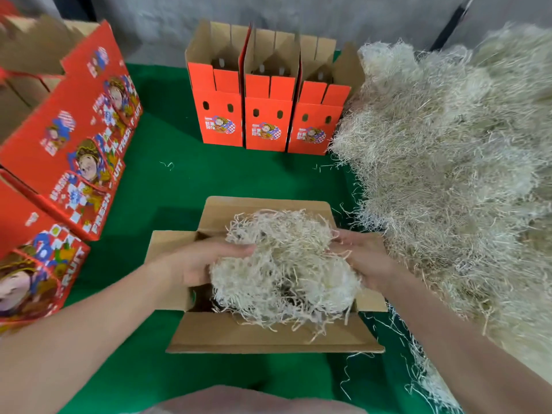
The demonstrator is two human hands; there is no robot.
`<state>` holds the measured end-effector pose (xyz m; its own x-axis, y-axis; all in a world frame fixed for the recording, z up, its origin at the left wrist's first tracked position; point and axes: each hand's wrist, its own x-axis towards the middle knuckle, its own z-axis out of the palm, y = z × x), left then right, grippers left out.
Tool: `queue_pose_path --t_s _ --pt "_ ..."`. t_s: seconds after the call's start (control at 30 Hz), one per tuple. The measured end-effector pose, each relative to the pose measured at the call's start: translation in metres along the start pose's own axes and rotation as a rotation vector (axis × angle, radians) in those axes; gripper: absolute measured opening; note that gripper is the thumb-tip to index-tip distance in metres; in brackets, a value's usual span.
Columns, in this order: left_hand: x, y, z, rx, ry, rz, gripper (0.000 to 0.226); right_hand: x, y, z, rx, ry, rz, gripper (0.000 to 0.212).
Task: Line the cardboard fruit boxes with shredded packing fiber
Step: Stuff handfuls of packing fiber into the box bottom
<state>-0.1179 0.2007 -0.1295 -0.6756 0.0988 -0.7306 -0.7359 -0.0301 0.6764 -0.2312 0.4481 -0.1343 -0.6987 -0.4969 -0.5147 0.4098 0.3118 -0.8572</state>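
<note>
An open cardboard fruit box (pixel 268 336) stands in front of me on the green table, its four flaps spread out. A pale wad of shredded packing fiber (pixel 283 264) fills its opening and bulges above the rim. My left hand (pixel 206 261) grips the wad's left side, fingers curled into it. On the wad's right side my right hand (pixel 364 258) holds it the same way. The box's inside is mostly hidden under the fiber.
A big heap of loose shredded fiber (pixel 454 162) covers the table's right side. Three open red fruit boxes (pixel 268 121) stand in a row at the back. Closed red printed boxes (pixel 74 138) are stacked at the left. Stray strands lie on the green cloth (pixel 185 180).
</note>
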Motion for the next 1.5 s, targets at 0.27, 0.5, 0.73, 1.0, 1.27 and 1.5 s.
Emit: queue_pose_path --t_s 0.27,0.5,0.73,1.0,1.27,1.5 --pt "0.033 -0.008 0.026 0.238 0.194 0.045 0.081 0.001 -0.011 0.024 -0.177 -0.097 0.007 0.039" --pt "0.016 -0.009 -0.001 0.137 0.009 -0.037 0.143 0.001 0.001 0.022 -0.032 0.029 0.077 0.048" --pt "0.029 -0.013 0.0 0.3 0.186 -0.008 0.095 -0.001 -0.002 0.001 -0.157 0.069 0.177 0.029" --pt "0.022 -0.002 0.013 0.183 -0.033 0.011 0.07 -0.009 0.001 0.008 0.062 -0.25 0.17 0.085" --pt "0.01 -0.001 -0.002 0.256 0.113 0.012 0.071 0.0 0.01 0.014 -0.119 -0.061 0.112 0.062" --pt "-0.001 -0.008 -0.018 0.061 0.221 -0.009 0.079 0.002 0.011 -0.013 -0.167 -0.044 0.117 0.059"
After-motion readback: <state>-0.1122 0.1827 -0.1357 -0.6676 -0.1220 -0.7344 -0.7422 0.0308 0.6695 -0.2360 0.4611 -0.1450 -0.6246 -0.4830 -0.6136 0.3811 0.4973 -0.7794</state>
